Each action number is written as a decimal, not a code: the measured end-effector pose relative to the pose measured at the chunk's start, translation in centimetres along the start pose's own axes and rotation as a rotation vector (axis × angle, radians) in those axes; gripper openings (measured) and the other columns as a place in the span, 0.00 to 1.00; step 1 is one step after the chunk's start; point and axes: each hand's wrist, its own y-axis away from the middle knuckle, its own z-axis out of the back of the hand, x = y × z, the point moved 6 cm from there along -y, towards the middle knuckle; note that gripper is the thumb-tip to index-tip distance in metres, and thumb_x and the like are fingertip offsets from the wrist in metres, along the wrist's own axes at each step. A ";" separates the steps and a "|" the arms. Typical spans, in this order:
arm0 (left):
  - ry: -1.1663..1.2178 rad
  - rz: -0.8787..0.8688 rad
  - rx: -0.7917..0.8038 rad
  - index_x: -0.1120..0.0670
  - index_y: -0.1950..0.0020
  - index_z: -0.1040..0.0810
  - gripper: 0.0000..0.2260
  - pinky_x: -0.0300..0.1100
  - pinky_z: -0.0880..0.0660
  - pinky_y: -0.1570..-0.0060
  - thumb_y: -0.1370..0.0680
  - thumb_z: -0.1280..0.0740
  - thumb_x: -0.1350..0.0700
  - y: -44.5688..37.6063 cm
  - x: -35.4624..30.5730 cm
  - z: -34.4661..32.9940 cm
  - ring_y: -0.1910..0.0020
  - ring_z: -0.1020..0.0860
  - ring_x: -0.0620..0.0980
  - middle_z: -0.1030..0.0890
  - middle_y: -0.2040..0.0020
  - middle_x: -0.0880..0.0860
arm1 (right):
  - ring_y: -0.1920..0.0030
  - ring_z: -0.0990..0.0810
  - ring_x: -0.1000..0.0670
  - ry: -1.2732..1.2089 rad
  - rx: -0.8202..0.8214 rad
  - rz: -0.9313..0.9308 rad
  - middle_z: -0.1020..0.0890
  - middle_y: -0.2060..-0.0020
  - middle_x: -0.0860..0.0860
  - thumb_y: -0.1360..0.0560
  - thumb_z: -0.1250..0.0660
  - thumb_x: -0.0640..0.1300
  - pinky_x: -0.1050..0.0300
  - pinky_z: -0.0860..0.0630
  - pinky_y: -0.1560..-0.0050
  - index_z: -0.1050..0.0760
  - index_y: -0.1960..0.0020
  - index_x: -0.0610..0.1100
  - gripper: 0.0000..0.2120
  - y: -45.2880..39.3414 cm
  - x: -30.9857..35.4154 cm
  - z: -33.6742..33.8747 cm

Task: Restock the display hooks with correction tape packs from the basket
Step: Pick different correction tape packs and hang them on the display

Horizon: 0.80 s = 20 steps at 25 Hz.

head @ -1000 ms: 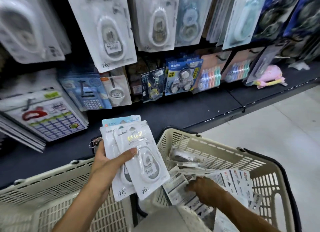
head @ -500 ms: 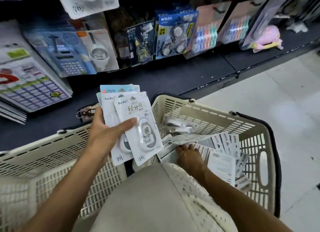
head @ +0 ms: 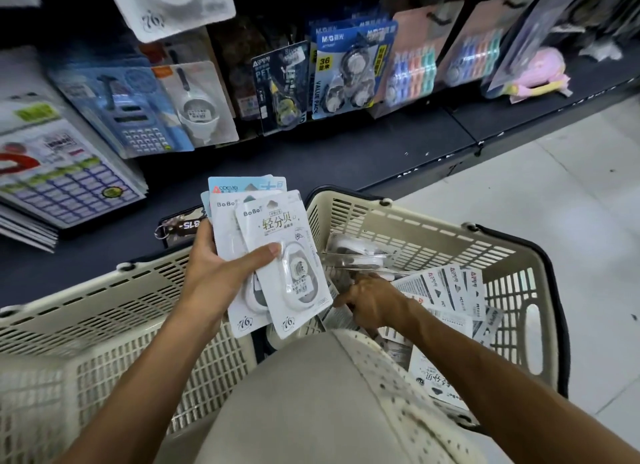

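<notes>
The left hand (head: 221, 273) clamps a fanned stack of white carded correction tape packs (head: 277, 256) under its thumb, above the gap between two cream slotted plastic baskets. The right hand (head: 372, 304) reaches down among the loose packs in the right-hand basket (head: 433, 235), its fingers curled, though whether they grip one I cannot tell. The fan looks loosely pinned, so adding another pack could let the front card slip back into the basket.

White correction tape packs (head: 277, 256), a cream slotted basket (head: 433, 235), a dark navy shelf (head: 311, 159).
</notes>
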 end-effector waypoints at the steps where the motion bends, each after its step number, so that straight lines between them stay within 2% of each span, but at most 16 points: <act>1: -0.003 -0.009 0.008 0.40 0.40 0.24 0.37 0.50 0.16 0.54 0.45 0.14 0.49 0.1 -0.2 0.1 0.49 0.13 0.47 0.13 0.46 0.43 | 0.30 0.27 0.46 0.130 -0.041 0.030 0.19 0.35 0.50 0.25 0.36 0.39 0.45 0.34 0.27 0.24 0.31 0.54 0.24 -0.3 1.0 0.2; 3: -0.010 -0.020 0.001 0.41 0.40 0.24 0.37 0.49 0.15 0.55 0.45 0.13 0.51 0.4 -0.6 0.4 0.49 0.13 0.47 0.13 0.46 0.44 | 0.30 0.29 0.42 0.373 -0.118 0.115 0.20 0.36 0.47 0.23 0.33 0.40 0.42 0.34 0.28 0.23 0.33 0.50 0.19 -0.5 3.0 0.4; 5: -0.018 -0.029 -0.025 0.39 0.43 0.23 0.34 0.49 0.16 0.56 0.45 0.15 0.49 0.8 -1.3 1.3 0.51 0.13 0.47 0.12 0.48 0.43 | 0.35 0.26 0.41 0.386 -0.180 0.121 0.18 0.41 0.45 0.23 0.32 0.43 0.45 0.29 0.32 0.20 0.39 0.46 0.13 -0.1 3.3 2.0; 7: -0.028 -0.053 -0.056 0.34 0.47 0.23 0.33 0.49 0.17 0.57 0.47 0.13 0.48 1.1 -2.9 2.7 0.54 0.13 0.46 0.12 0.49 0.42 | 0.42 0.24 0.45 0.171 -0.328 0.101 0.19 0.45 0.50 0.20 0.36 0.47 0.50 0.26 0.41 0.18 0.44 0.48 0.09 1.2 2.5 6.2; 9: 0.001 -0.096 -0.089 0.33 0.48 0.22 0.35 0.51 0.17 0.55 0.51 0.12 0.46 1.1 -5.3 3.8 0.54 0.12 0.48 0.12 0.49 0.44 | 0.48 0.25 0.49 -0.101 -0.564 0.071 0.23 0.50 0.54 0.20 0.37 0.51 0.55 0.30 0.49 0.19 0.50 0.50 0.09 4.0 0.7 11.8; 11: 0.069 -0.158 -0.091 0.33 0.47 0.21 0.37 0.56 0.17 0.50 0.53 0.13 0.45 1.1 -9.1 4.5 0.52 0.12 0.52 0.12 0.48 0.47 | 0.56 0.26 0.53 -0.456 -0.809 0.025 0.25 0.58 0.58 0.18 0.36 0.49 0.58 0.30 0.53 0.25 0.58 0.52 0.09 7.9 -1.4 17.7; 13: 0.137 -0.241 -0.044 0.34 0.45 0.20 0.40 0.58 0.17 0.50 0.54 0.12 0.44 1.6 -13.7 4.0 0.50 0.12 0.55 0.12 0.46 0.50 | 0.64 0.28 0.58 -0.847 -0.932 0.007 0.27 0.66 0.57 0.18 0.36 0.51 0.64 0.26 0.57 0.32 0.61 0.54 0.13 11.6 -2.8 23.3; 15: 0.155 -0.336 -0.015 0.36 0.44 0.20 0.42 0.52 0.16 0.57 0.56 0.12 0.43 2.1 -18.1 3.0 0.51 0.12 0.55 0.12 0.47 0.50 | 0.64 0.22 0.59 -1.074 -1.050 0.054 0.20 0.65 0.54 0.20 0.34 0.51 0.67 0.25 0.61 0.25 0.58 0.51 0.09 14.2 -3.8 29.1; 17: 0.167 -0.415 -0.005 0.36 0.45 0.19 0.40 0.47 0.16 0.63 0.56 0.12 0.44 2.5 -21.8 1.8 0.53 0.12 0.55 0.11 0.48 0.49 | 0.60 0.16 0.55 -1.229 -1.158 0.069 0.14 0.59 0.51 0.21 0.33 0.49 0.62 0.21 0.61 0.20 0.54 0.49 0.05 15.1 -4.5 35.3; 20: 0.173 -0.483 0.025 0.35 0.43 0.20 0.39 0.49 0.15 0.60 0.53 0.13 0.45 2.7 -25.8 0.5 0.52 0.12 0.55 0.12 0.47 0.49 | 0.64 0.17 0.51 -1.257 -1.317 -0.066 0.14 0.61 0.49 0.20 0.31 0.44 0.57 0.21 0.62 0.21 0.48 0.49 0.02 14.6 -6.0 43.7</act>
